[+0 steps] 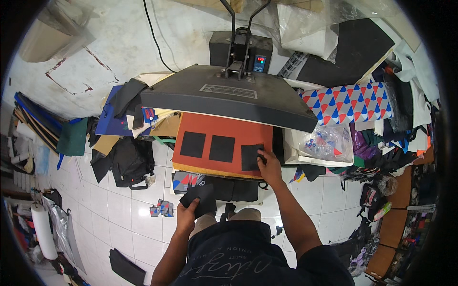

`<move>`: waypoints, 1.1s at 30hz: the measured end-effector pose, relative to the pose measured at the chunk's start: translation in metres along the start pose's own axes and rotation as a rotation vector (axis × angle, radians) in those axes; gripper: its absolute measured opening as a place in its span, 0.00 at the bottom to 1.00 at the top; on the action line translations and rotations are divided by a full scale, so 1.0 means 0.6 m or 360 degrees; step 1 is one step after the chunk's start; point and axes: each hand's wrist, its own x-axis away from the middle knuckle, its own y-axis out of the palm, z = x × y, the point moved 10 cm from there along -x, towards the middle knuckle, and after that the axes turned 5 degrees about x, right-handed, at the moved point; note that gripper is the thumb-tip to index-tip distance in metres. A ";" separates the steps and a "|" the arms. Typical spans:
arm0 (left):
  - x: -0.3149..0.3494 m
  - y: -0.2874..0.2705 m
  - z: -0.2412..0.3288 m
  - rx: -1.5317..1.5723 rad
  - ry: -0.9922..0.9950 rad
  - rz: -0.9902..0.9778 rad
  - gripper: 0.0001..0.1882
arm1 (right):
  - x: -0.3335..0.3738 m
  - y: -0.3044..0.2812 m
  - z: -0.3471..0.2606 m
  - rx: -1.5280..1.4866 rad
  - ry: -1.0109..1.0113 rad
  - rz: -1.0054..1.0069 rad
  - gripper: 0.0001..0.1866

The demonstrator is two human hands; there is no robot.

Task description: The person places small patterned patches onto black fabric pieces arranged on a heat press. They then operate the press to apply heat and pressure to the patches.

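On the red-orange pad [229,125] of a heat press lie black square pieces: a left one [193,144], a middle one [222,148] and a right one [250,158]. My right hand [270,167] grips the right square at its right edge, fingers on top; that square sits slightly askew. Below the pad, near my lap, my left hand [189,212] is closed on more black pieces [205,196], thumb on top. How many it holds I cannot tell. Above the pad, the press's dark upper plate [224,93] is raised.
Under the pad's front edge are black pieces and red-blue-grey patterned pieces [185,182]. A patterned sheet [348,104] and a white tray with a plastic bag [318,143] are at right. A black backpack [132,162] stands on the tiled floor at left, with small patterned pieces [163,208] nearby.
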 end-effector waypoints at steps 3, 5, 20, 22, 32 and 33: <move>-0.005 0.002 -0.013 0.0032 0.0000 -0.0092 0.17 | 0.003 -0.004 0.013 -0.0097 0.0343 -0.0012 0.24; -0.006 0.003 -0.014 0.0031 -0.0024 -0.0088 0.17 | 0.003 -0.011 0.008 -0.0159 0.0418 0.0032 0.26; -0.022 0.035 0.004 0.0014 0.0016 -0.0155 0.13 | -0.009 -0.024 -0.022 -0.0062 0.0162 0.0270 0.29; -0.024 0.038 0.004 -0.0015 0.0014 -0.0160 0.13 | -0.010 -0.020 -0.019 0.0016 0.0142 0.0274 0.30; -0.017 0.051 0.028 -0.0021 -0.0043 -0.0135 0.15 | -0.005 -0.044 -0.007 0.0299 0.0492 0.0212 0.28; -0.014 0.050 0.035 0.0005 -0.0047 -0.0108 0.15 | -0.009 -0.042 -0.034 0.0217 0.0390 0.0188 0.28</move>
